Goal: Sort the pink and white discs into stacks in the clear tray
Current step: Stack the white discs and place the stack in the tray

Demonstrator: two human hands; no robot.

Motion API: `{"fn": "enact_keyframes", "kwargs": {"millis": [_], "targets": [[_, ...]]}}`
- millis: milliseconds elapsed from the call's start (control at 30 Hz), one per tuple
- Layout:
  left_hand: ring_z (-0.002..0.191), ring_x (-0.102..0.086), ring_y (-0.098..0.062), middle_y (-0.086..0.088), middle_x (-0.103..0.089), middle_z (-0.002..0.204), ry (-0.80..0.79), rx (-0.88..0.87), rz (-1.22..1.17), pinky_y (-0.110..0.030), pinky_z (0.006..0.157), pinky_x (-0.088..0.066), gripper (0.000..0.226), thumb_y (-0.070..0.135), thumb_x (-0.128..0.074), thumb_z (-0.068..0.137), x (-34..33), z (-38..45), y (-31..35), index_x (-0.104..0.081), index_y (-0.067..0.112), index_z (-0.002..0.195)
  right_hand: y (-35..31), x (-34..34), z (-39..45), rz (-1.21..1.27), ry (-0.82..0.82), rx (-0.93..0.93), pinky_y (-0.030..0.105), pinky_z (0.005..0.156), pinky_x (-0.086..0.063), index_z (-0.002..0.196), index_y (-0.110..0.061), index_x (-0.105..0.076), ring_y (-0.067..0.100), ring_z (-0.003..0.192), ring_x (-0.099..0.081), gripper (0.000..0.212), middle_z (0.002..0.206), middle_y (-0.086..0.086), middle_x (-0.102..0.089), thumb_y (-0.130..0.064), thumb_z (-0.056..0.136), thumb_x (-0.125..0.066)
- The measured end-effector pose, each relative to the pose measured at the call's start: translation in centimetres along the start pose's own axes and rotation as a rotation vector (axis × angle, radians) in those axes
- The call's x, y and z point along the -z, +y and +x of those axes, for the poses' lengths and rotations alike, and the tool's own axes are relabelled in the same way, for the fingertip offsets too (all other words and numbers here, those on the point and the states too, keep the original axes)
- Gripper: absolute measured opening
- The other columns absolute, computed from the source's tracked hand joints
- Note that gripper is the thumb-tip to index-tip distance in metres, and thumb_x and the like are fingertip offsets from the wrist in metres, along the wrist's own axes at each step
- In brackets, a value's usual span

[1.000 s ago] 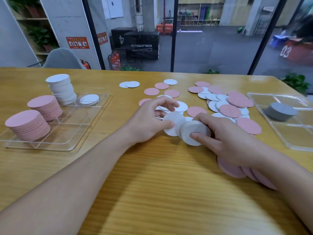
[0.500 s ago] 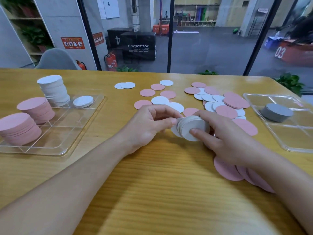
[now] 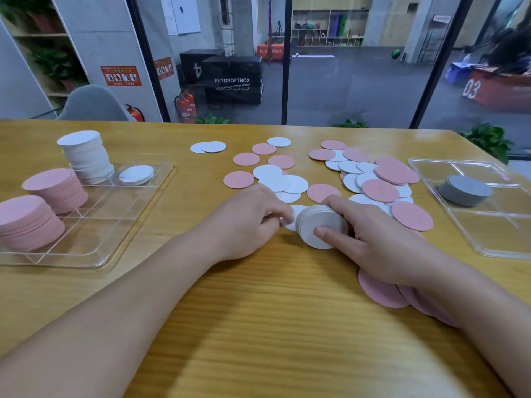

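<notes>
The right hand (image 3: 370, 239) grips a bundle of white discs (image 3: 319, 225) on edge at table centre; the left hand (image 3: 250, 222) pinches another against it. Gathering, I judge; next, carrying them to the tray (image 3: 94, 254) at nine o'clock.

Wooden table (image 3: 258, 326), pale grain running crosswise. Second clear tray (image 3: 488, 242) at the right edge, divided into compartments; a stack of grey discs (image 3: 464, 190) sits in a far one. Grey chair (image 3: 93, 103) behind the far left edge of the table. Glass wall with black frames (image 3: 284, 67) beyond. Outside it: two red fire extinguishers (image 3: 186, 107) standing by a concrete pillar, a black box printed PLYOSOFTBOX (image 3: 233, 80), an orange box marked 03 (image 3: 500, 87). Orange signs (image 3: 121, 75) on the pillar. Potted plants (image 3: 488, 139) along the glass. Cubby shelving (image 3: 327, 27) at the far back.
</notes>
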State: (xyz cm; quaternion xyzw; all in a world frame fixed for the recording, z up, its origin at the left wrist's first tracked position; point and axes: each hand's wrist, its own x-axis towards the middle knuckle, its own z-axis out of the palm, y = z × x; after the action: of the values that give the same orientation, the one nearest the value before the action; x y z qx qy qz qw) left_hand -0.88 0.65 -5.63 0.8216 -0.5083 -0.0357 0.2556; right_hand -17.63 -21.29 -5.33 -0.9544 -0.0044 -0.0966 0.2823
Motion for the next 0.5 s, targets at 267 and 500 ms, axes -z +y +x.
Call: {"fn": "enact_keyframes", "kwargs": {"millis": [267,500], "targets": [[0.103,-0.059,-0.004,0.019,-0.068,0.104,0.059,0.094,-0.139,-0.032,0.089,-0.052,0.019,0.043,-0.089,0.088,1.04,-0.48,-1.08,-0.076,0.039,0.101,-0.2,-0.12,0.04,0.011,0.012,0.007,0.03,0.066,-0.041,0.096,-0.023,-0.052,0.015,0.071,-0.05,0.022,0.077,-0.003,-0.058,-0.039,0.108,-0.061],[0.115,-0.048,0.005,0.021,-0.055,0.114,-0.081,0.109,-0.047,-0.023,0.093,-0.041,0.031,0.058,-0.084,0.091,1.29,-0.62,-0.8,-0.075,0.048,0.118,-0.16,-0.15,0.06,-0.001,0.016,0.012,0.031,0.066,-0.041,0.094,-0.023,-0.051,0.017,0.073,-0.051,0.024,0.076,-0.003,-0.058,-0.04,0.108,-0.061]]}}
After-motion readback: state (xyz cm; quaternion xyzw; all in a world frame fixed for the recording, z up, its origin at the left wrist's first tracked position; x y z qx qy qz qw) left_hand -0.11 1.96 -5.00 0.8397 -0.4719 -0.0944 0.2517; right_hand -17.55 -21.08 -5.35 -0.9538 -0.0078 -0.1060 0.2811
